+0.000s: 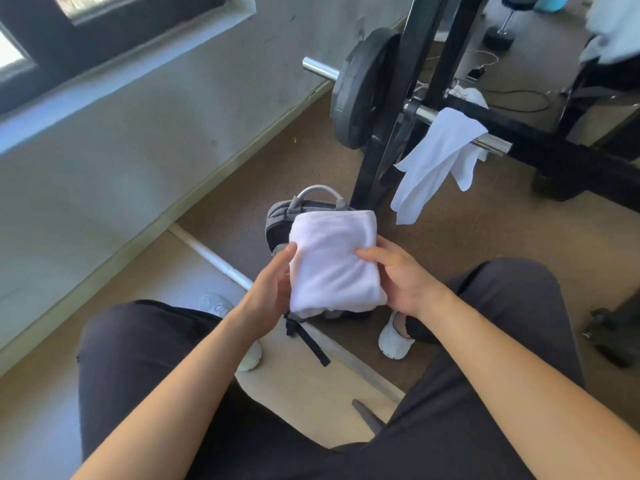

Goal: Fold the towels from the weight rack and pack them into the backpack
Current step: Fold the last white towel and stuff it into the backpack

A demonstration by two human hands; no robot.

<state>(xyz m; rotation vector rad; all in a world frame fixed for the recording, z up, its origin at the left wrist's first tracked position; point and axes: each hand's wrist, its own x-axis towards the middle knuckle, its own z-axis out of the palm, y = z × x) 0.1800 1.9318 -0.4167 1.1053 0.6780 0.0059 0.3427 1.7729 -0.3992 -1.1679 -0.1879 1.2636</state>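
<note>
Left hand (273,289) and right hand (398,275) clasp the folded white towel (332,261) by its sides, likely keeping the folds together above the grey backpack (280,220); an unfolded towel (436,157) drapes the weight rack (403,84), far right.

We see bright daylight from the window (12,51) at upper left, the folded towel (332,265) glaring near white, soft shadows on the floor (467,233), we notice the wall (166,126) bowing towards the edges, mild blur.

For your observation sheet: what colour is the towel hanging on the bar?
The hanging towel is plain white, seen in the head view.
</note>
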